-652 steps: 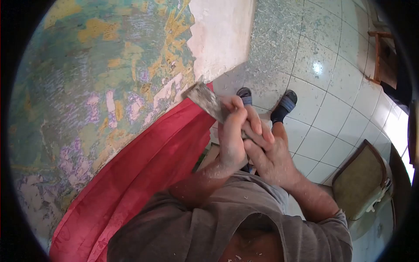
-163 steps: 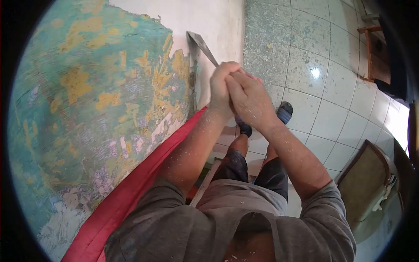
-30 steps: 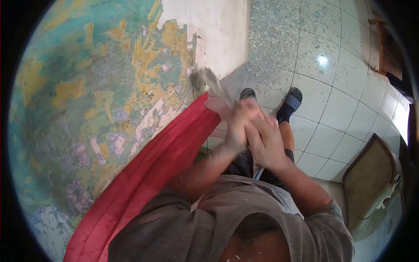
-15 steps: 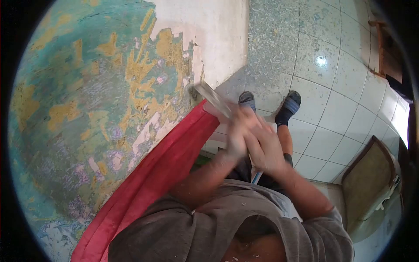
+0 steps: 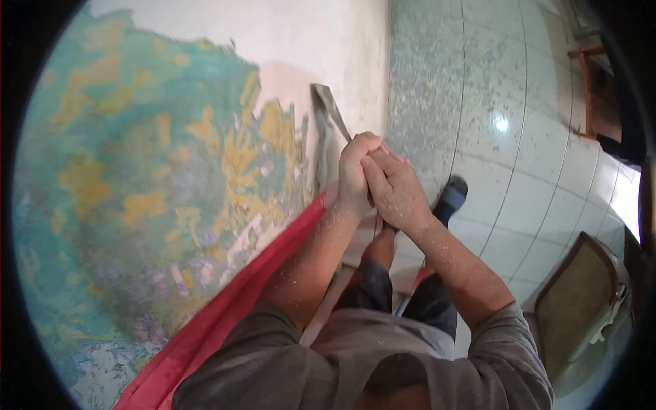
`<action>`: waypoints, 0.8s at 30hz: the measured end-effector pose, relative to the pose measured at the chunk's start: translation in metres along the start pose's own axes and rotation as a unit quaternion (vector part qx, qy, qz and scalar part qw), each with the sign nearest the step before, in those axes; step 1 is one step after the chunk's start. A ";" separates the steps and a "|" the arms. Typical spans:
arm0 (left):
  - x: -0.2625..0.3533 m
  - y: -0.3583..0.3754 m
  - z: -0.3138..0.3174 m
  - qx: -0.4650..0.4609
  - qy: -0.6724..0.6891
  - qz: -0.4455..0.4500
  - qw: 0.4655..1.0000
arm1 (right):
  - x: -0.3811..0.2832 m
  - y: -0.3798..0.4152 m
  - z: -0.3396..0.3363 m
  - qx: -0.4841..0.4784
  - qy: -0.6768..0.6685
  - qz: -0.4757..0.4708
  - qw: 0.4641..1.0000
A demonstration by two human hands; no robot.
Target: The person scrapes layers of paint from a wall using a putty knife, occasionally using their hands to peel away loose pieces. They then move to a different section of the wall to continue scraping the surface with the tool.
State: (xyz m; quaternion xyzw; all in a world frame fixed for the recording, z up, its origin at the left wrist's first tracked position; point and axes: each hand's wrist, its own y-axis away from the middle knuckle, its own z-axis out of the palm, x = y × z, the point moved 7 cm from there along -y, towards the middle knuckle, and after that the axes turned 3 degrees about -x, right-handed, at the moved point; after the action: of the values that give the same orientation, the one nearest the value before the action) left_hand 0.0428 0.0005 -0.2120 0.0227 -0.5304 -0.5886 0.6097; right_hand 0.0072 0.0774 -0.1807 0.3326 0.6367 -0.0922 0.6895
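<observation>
Both my hands clasp the handle of a metal scraper. My left hand wraps the handle nearest the wall, and my right hand closes over it from the right. The scraper's flat blade points up and away from me, its edge against the wall where teal and yellow paint meets bare white plaster. My arms are stretched out and dusted with paint flakes.
A red cloth hangs along the wall's lower part beside my left arm. Paint flakes litter the tiled floor. One sandalled foot shows below my hands. A chair stands at the right, wooden furniture at top right.
My hands and the scraper have moved up the wall, from low beside the red cloth's edge to the paint-plaster border. My arms have stretched out, and the view has tilted upward.
</observation>
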 end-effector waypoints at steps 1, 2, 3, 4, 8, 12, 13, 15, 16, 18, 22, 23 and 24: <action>0.009 -0.015 0.005 0.008 -0.025 0.019 0.999 | -0.003 -0.013 -0.008 0.015 -0.022 0.027 0.999; 0.008 -0.017 0.010 0.004 -0.027 0.022 0.999 | -0.002 -0.015 -0.013 0.025 -0.046 0.064 0.997; 0.002 -0.015 0.015 -0.002 -0.002 0.000 1.000 | -0.002 -0.012 -0.015 0.027 -0.045 0.062 0.997; -0.005 -0.012 0.017 -0.007 0.023 -0.024 0.999 | 0.000 -0.003 -0.017 0.030 -0.019 0.044 0.998; -0.024 0.013 0.007 0.006 0.034 -0.030 0.999 | 0.006 0.024 -0.007 0.055 -0.057 -0.005 0.997; -0.044 0.053 -0.003 0.026 0.035 -0.020 0.999 | 0.009 0.060 0.007 -0.021 -0.072 0.043 0.996; -0.054 0.070 -0.003 0.008 0.026 -0.030 0.999 | 0.011 0.081 0.013 -0.024 -0.044 0.058 0.997; -0.068 0.103 0.000 -0.009 0.018 -0.040 0.999 | 0.005 0.116 0.022 -0.028 -0.015 0.073 0.997; -0.077 0.119 0.004 -0.027 0.039 -0.063 0.997 | -0.003 0.132 0.022 -0.001 -0.010 0.074 0.997; -0.082 0.124 0.000 -0.043 0.060 -0.085 0.994 | -0.003 0.133 0.026 0.025 -0.007 0.075 0.997; -0.070 0.080 -0.025 -0.027 0.117 -0.041 0.992 | 0.016 0.086 0.039 -0.008 0.059 0.052 0.997; -0.065 0.066 -0.027 -0.016 0.080 -0.037 0.996 | 0.028 0.073 0.039 0.003 0.014 0.064 0.998; -0.064 0.065 -0.028 -0.002 0.044 -0.038 0.998 | 0.032 0.072 0.039 0.012 -0.033 0.081 0.996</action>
State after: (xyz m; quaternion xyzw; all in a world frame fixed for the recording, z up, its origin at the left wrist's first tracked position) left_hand 0.1231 0.0515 -0.2220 0.0680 -0.5004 -0.6109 0.6097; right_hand 0.0845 0.1190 -0.1879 0.3883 0.5833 -0.0548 0.7113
